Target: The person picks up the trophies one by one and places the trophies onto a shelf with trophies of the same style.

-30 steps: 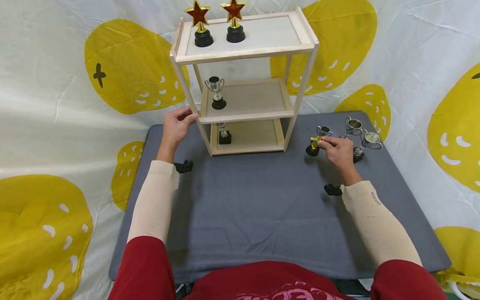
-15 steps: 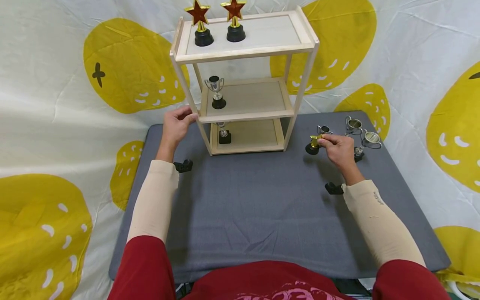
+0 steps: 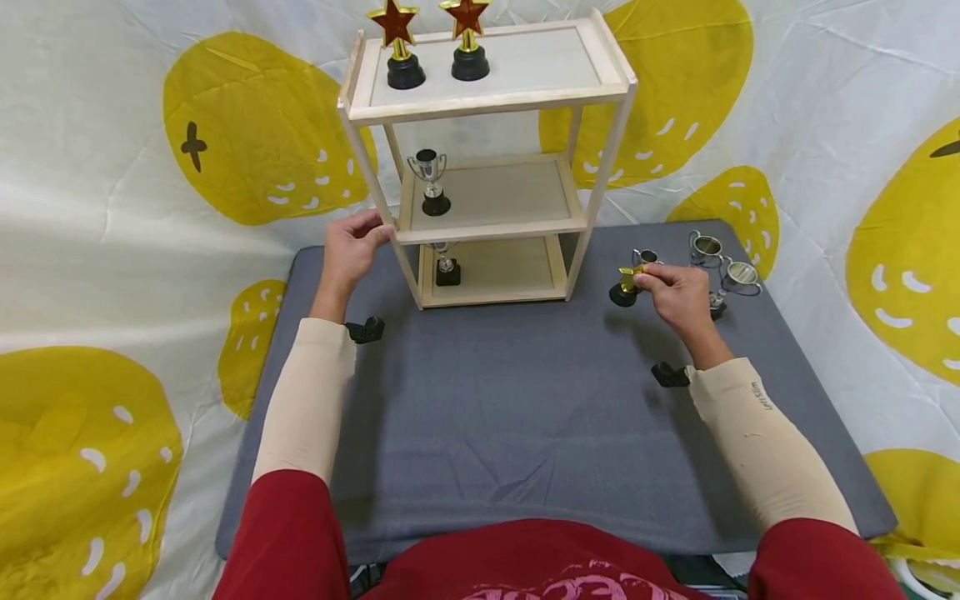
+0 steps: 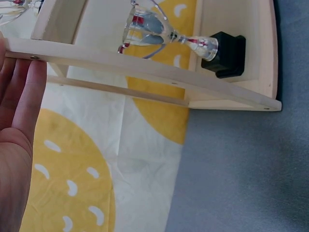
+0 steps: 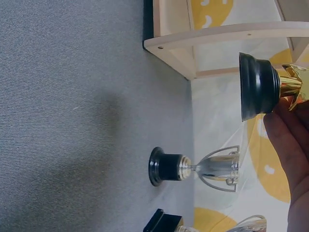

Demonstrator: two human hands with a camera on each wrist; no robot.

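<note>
My left hand (image 3: pixel 351 254) grips the left post of a pale wooden three-tier shelf (image 3: pixel 491 232), thumb in front and fingers behind, level with the middle tier. In the right wrist view my right hand (image 5: pixel 292 140) pinches a gold star trophy (image 5: pixel 260 87) by its gold part, the black base held clear of the grey table. Two star trophies (image 3: pixel 406 71) stand on the top tier, toward the left. One silver cup trophy (image 3: pixel 433 196) is on the middle tier, and another silver cup (image 3: pixel 447 271) with a square black base sits on the bottom tier.
Several silver cup trophies (image 3: pixel 741 279) stand at the table's back right, beyond and beside my right hand. The grey table (image 3: pixel 480 400) stretches in front of the shelf. Behind hangs a white cloth (image 3: pixel 247 250) with yellow shapes.
My right hand shifts only slightly, with the star trophy still pinched in it. The left hand stays on the shelf post, and the head view drifts a little.
</note>
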